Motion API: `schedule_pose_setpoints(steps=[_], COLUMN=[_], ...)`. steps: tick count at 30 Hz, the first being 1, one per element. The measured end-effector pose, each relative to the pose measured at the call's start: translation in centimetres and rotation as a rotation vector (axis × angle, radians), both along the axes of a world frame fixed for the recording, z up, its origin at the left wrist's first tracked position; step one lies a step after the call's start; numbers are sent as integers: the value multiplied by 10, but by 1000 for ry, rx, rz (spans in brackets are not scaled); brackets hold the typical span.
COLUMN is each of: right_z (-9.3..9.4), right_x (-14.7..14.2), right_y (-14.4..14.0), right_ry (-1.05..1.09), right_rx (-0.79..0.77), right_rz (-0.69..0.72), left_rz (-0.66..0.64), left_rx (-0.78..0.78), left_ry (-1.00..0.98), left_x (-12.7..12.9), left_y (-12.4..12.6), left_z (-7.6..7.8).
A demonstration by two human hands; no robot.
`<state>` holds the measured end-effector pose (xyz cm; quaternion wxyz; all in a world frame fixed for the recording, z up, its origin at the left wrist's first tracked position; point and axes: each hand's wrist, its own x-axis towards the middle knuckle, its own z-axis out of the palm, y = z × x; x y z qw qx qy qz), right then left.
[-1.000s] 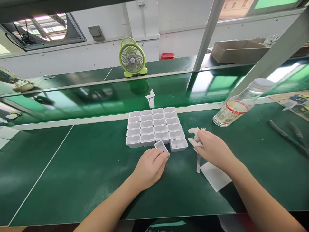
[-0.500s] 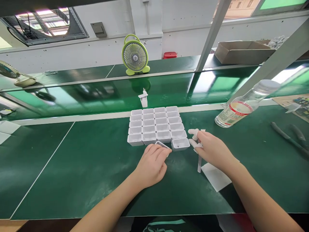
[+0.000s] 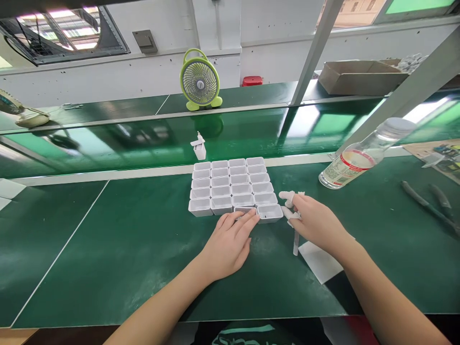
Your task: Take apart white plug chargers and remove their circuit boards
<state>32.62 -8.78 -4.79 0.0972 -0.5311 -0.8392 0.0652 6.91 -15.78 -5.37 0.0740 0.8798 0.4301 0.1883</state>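
My left hand (image 3: 230, 242) lies with its fingers stretched over the near side of a small white open-topped box (image 3: 245, 210), touching it and partly hiding it. That box stands in the nearest row of a block of similar white boxes (image 3: 222, 191). Beside it is another white box (image 3: 269, 212) with a small dark slot inside. My right hand (image 3: 312, 218), white covers on some fingertips, is just right of that box, thumb and forefinger apart. A thin pale strip (image 3: 296, 243) shows below this hand; its upper end is hidden. A white paper sheet (image 3: 321, 261) lies partly under my right forearm.
A plastic bottle (image 3: 347, 167) stands at the right, near dark-handled pliers (image 3: 429, 203). Behind the boxes, a white plug-like piece (image 3: 200, 147) sits on the shiny green belt (image 3: 154, 148). A green fan (image 3: 200, 84) and a cardboard box (image 3: 359, 79) are on the shelf beyond.
The box under my left hand has gone from tilted to nearly level, in line beside its right neighbour. My left fingers have straightened. The plug-like piece has moved left on the belt.
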Motion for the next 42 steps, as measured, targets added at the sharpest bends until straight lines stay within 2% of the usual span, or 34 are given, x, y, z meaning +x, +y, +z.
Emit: schedule_pose_setpoints(steps=[3,6,11,18,29,42], right_z=[2,5,9,8,9,11], right_x=[-1,-2,-1,-1,-2,1], right_y=[-1,-2,-3,-4,-5,-5], right_ry=[6,-13,-83,-78,-42,12], right_rx=[13,21,-3,-4,45,69], right_rz=[-2,-12,37,65,77,72], left_rz=[-3,4,82,62,20,8], left_rx=[6,77,163,171,138,149], left_ry=[-8,-60,-151,-255,-96,-112], left_x=[1,1,-2,-3,-2,-2], left_y=[0,0,1,4,0,1], left_z=[0,-1,-8,-10,-6,-6])
